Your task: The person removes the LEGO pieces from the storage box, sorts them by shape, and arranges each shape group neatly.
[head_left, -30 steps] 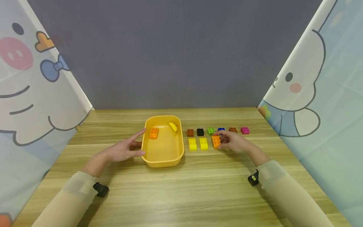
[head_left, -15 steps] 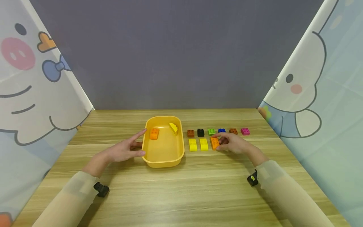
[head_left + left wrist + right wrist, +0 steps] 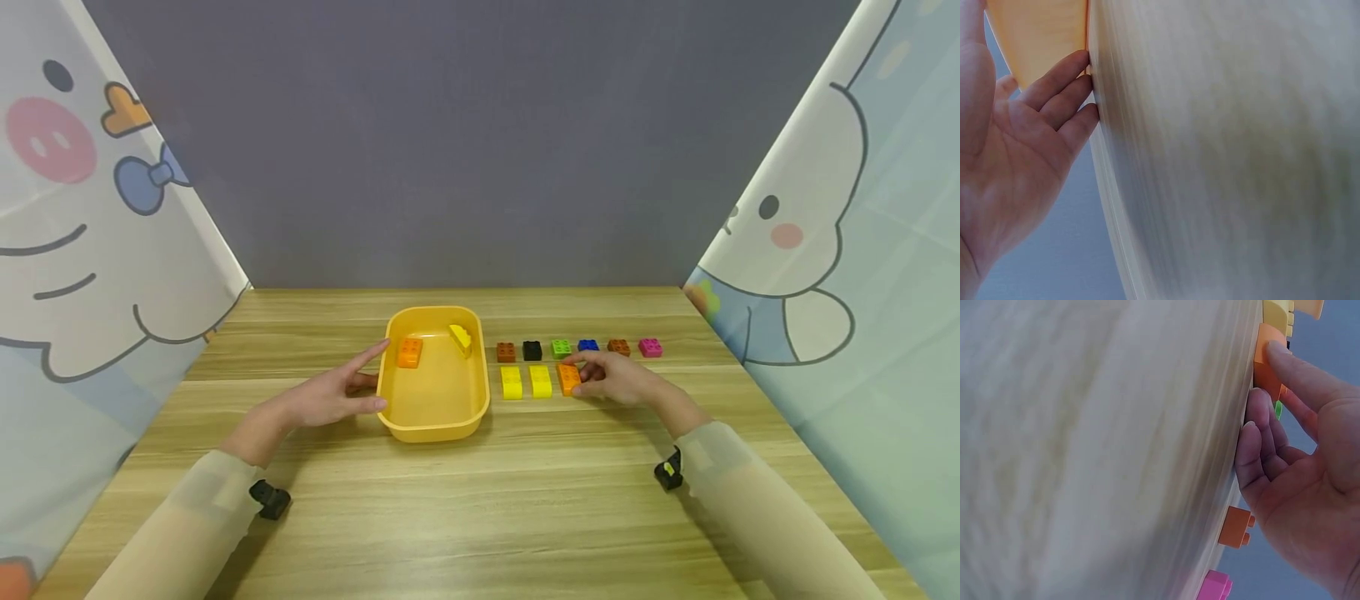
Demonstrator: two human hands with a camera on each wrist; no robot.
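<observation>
My right hand (image 3: pixel 611 377) pinches an orange toy brick (image 3: pixel 569 379) between thumb and fingers; the brick stands on the table beside two yellow bricks (image 3: pixel 541 381). In the right wrist view the thumb lies on the side of that orange brick (image 3: pixel 1267 374). My left hand (image 3: pixel 330 398) touches the left wall of a yellow tray (image 3: pixel 432 434) with its fingers spread. In the left wrist view its fingers (image 3: pixel 1054 81) lie extended against the tray (image 3: pixel 1041 31). Inside the tray are another orange brick (image 3: pixel 409 353) and a yellow curved piece (image 3: pixel 461 340).
Behind the yellow bricks runs a row of small bricks: brown (image 3: pixel 506 352), black (image 3: pixel 532 350), green (image 3: pixel 561 348), blue (image 3: pixel 588 345), a second brown (image 3: pixel 618 347) and pink (image 3: pixel 650 347). A dark wall closes the table's (image 3: pixel 465 517) back; printed cloths hang at both sides.
My right hand has shifted the orange brick slightly left, closer to the yellow bricks, and straightened it a little. The left hand stays at the tray.
</observation>
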